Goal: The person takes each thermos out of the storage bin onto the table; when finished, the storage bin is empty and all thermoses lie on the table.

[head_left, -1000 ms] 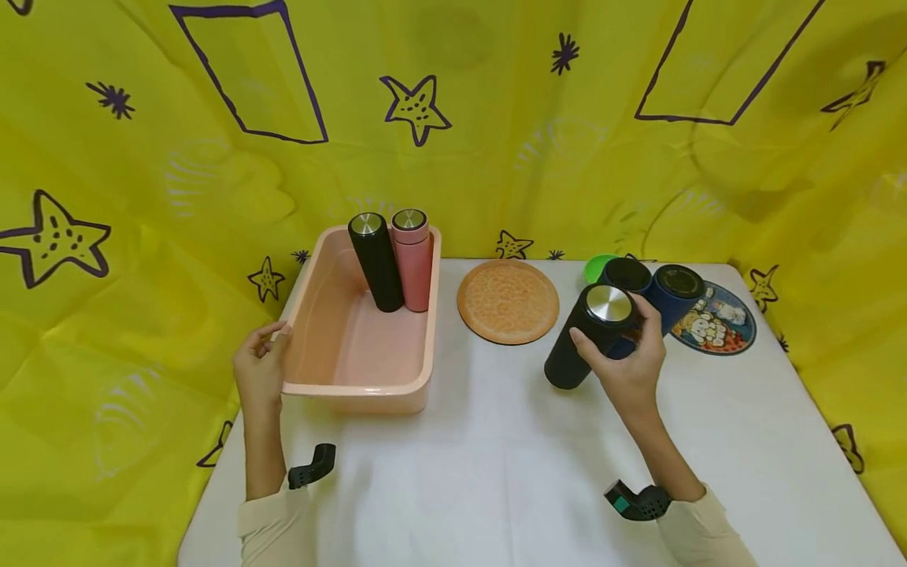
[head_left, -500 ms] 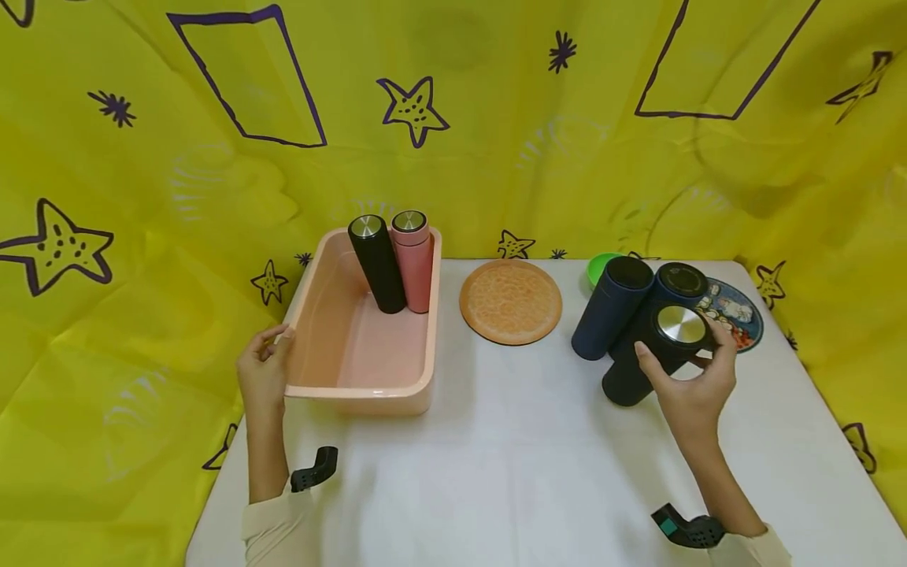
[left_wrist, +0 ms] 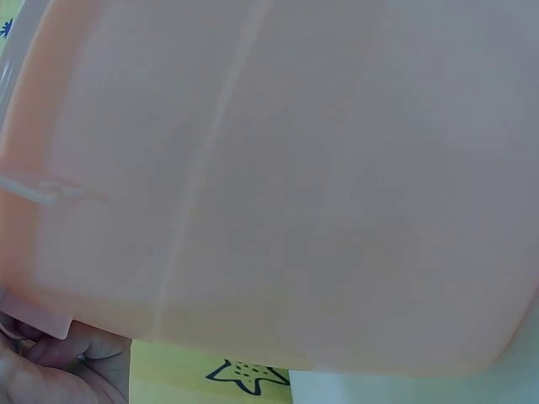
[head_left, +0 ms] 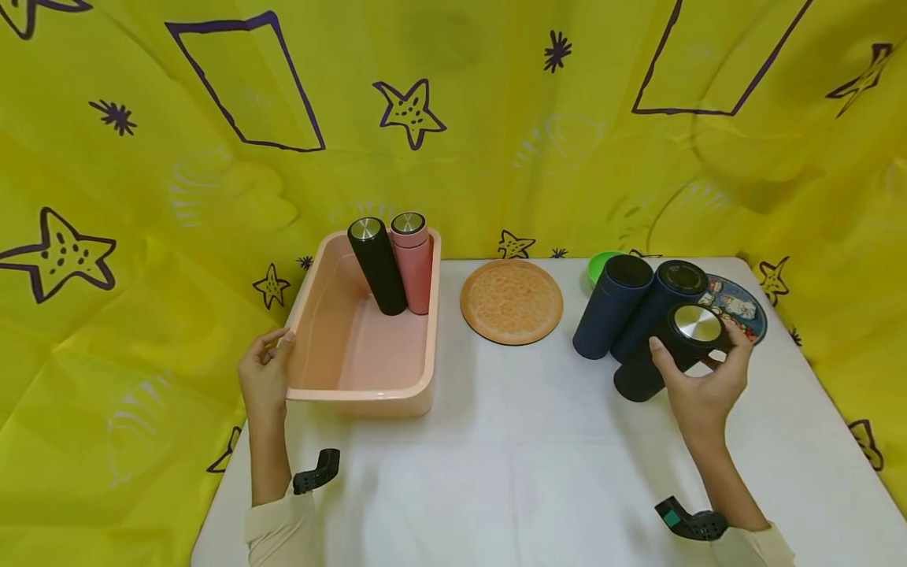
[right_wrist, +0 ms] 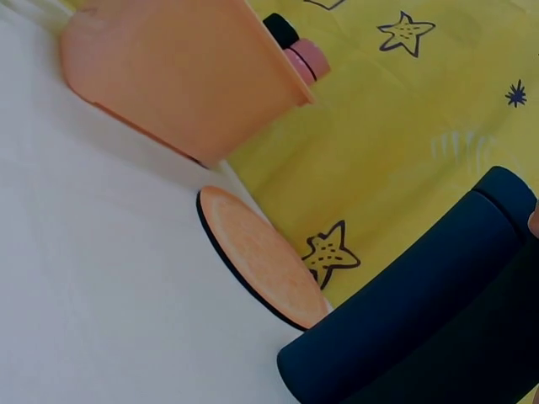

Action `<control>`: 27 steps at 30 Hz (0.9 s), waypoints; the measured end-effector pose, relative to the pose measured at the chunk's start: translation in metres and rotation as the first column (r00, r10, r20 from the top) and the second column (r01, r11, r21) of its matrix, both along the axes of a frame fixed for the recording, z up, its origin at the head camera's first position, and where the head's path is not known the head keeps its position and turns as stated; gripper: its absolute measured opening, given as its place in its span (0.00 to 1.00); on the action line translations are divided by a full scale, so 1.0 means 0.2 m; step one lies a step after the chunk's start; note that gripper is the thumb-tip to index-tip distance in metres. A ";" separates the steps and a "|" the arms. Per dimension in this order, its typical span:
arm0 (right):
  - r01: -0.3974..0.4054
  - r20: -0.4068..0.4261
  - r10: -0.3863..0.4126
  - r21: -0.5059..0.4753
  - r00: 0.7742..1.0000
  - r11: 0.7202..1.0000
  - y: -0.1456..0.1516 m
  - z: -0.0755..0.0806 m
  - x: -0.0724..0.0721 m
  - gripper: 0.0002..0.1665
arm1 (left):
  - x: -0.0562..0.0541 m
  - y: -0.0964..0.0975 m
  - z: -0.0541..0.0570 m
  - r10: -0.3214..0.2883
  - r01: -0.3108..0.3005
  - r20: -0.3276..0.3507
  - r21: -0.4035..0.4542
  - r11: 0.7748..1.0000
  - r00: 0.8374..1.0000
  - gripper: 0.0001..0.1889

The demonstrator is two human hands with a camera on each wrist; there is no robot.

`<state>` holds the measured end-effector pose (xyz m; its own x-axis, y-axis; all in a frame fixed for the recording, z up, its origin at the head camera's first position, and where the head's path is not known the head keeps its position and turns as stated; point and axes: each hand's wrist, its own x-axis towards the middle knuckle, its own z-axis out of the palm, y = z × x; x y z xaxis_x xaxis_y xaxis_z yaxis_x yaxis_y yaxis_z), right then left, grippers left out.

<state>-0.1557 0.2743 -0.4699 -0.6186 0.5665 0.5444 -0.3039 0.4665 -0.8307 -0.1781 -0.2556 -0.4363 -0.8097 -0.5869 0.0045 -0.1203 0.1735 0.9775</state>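
At the right of the head view, my right hand (head_left: 708,390) holds a black thermos flask (head_left: 641,378) near its silver lid, thumb on one side and fingers on the other. Just behind it, two dark blue flasks stand side by side, a left one (head_left: 609,311) and a right one (head_left: 659,299) partly hidden. My left hand (head_left: 265,378) pinches the left rim of a peach plastic basin (head_left: 383,394); the basin wall (left_wrist: 295,185) fills most of the left wrist view. Inside the basin's far right corner stand another black flask (head_left: 380,272) and a pink flask (head_left: 418,276).
A round orange mat (head_left: 510,303) lies on the white table (head_left: 510,472) between basin and flasks. Behind the blue flasks is a green bowl (head_left: 598,269), and right of them a round patterned mat (head_left: 747,307). A yellow printed cloth (head_left: 482,181) hangs at the back and sides.
My right hand has carried the black flask to the right, from in front of the left blue flask to the front of the right one. My left hand stays at the basin's rim.
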 end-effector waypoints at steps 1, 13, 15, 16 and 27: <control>0.000 -0.003 0.000 0.005 1.000 1.000 0.00 0.00 0.00 0.47 | 0.00 0.00 0.00 -0.001 0.001 -0.005 0.004 1.000 1.000 0.19; 0.007 0.045 -0.008 0.020 0.999 1.000 -0.03 0.05 0.00 0.46 | 0.00 0.00 0.00 -0.001 0.001 -0.016 0.010 1.000 1.000 0.18; 0.003 0.045 -0.004 0.008 0.999 1.000 -0.06 0.08 0.01 0.45 | 0.00 0.00 0.00 -0.001 0.002 -0.012 0.004 1.000 1.000 0.18; -0.001 0.046 0.001 0.006 0.999 1.000 -0.07 0.11 0.02 0.44 | 0.00 0.00 0.00 -0.001 0.001 -0.010 0.001 1.000 1.000 0.18; 0.006 0.082 -0.009 0.034 0.997 0.999 -0.02 0.04 0.00 0.49 | 0.00 0.00 0.00 0.001 -0.001 -0.016 0.008 1.000 1.000 0.18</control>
<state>-0.1550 0.2696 -0.4629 -0.6577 0.5535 0.5110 -0.2319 0.4967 -0.8364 -0.1786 -0.2550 -0.4356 -0.8090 -0.5877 0.0131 -0.1044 0.1656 0.9806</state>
